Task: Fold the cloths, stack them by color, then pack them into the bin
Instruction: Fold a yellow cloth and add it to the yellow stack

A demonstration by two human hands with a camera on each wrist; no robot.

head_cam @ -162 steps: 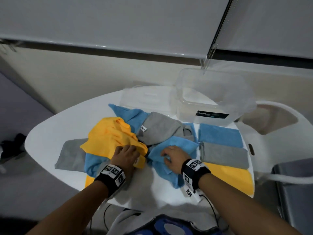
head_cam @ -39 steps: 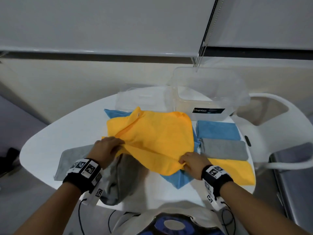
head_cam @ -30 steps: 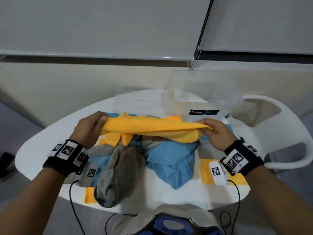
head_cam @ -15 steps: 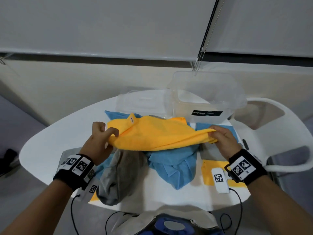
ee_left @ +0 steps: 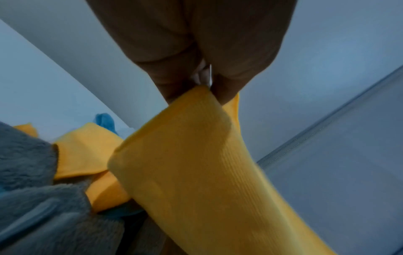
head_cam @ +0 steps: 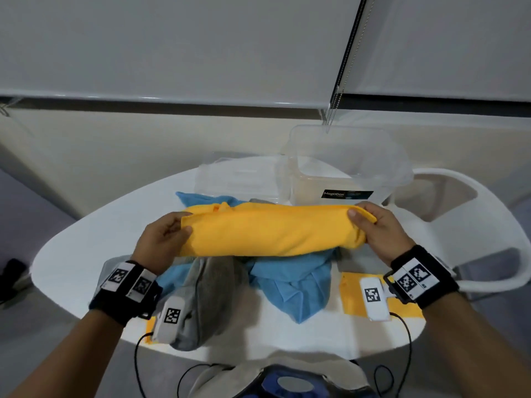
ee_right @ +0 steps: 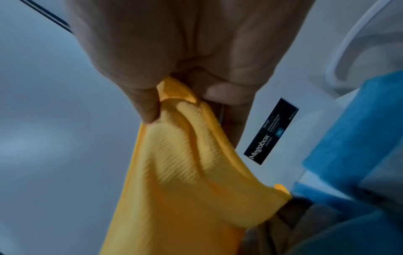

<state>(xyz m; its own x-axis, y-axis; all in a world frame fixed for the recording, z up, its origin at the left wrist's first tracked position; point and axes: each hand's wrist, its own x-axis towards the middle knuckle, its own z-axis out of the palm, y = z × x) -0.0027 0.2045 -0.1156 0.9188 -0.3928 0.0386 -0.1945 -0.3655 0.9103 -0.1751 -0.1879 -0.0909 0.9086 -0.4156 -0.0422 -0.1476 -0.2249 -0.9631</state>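
Yellow cloth (head_cam: 267,231) hangs doubled and taut above the desk (head_cam: 86,248), left hand (head_cam: 161,242) and right hand (head_cam: 379,234) each pinching an end, likely aligning edges; bin (head_cam: 344,168) beyond the right grip.

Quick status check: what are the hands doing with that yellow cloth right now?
Left hand and right hand each pinch an end of the yellow cloth, folded over, held above the table. Unfolded blue and grey cloths lie underneath. Bin behind, nothing blocking it.
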